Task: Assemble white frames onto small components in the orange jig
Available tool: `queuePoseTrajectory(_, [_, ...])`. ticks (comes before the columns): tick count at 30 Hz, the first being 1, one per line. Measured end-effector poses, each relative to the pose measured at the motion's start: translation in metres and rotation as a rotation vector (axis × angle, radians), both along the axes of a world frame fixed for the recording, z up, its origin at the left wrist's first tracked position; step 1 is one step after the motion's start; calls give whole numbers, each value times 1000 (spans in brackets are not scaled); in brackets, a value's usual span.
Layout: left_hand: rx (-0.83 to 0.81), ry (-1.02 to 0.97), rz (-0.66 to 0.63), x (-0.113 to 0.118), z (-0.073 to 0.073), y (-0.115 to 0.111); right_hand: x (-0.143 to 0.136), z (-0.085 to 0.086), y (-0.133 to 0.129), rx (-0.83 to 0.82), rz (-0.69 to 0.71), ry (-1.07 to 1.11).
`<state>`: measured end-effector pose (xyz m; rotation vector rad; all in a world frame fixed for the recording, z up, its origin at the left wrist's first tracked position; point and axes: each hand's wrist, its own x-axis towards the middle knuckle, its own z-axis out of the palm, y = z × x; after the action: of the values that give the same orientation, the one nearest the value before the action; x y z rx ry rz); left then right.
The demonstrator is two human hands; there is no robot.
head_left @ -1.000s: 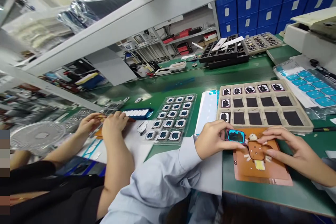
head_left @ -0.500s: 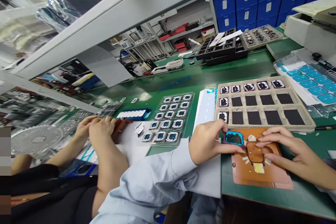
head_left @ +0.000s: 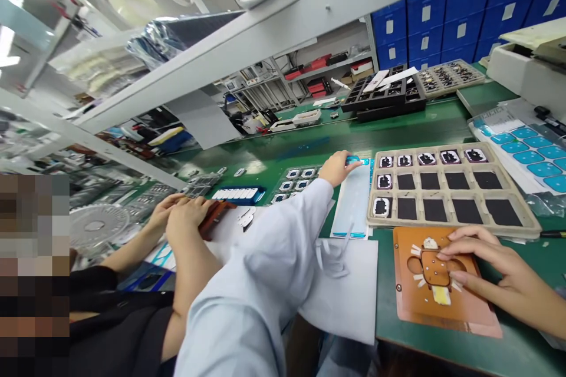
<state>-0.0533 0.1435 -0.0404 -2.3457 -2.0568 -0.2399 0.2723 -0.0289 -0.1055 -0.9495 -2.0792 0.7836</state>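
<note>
My left hand reaches to the far end of a white backing sheet, its fingertips pinched at a small blue piece of film; the fingers partly cover it. My right hand rests at the right side of an orange fixture plate, thumb and fingers apart, fingertips touching near the rounded-square recess in its middle. Small white and yellow tabs surround the recess. Beyond the plate, a beige compartment tray holds several square framed parts along its back row and left column.
A co-worker's hands work on a brown block at the left. My left sleeve partly hides a clear tray of square parts. Black trays stand at the back, blue sticker sheets at right. A shelf beam crosses overhead.
My left hand has moved from beside the orange plate, where it held a blue-rimmed piece, away to the far end of the backing sheet. My right hand stays on the plate. The view has shifted slightly.
</note>
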Motion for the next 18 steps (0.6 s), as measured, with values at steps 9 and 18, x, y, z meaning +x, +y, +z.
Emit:
queuePoseTrajectory(9, [8, 133, 106, -36, -31, 77, 3, -8, 1, -44, 44, -91])
queuePoseTrajectory(18, [-97, 165, 0, -60, -47, 91, 4, -12, 0, -112, 167, -110])
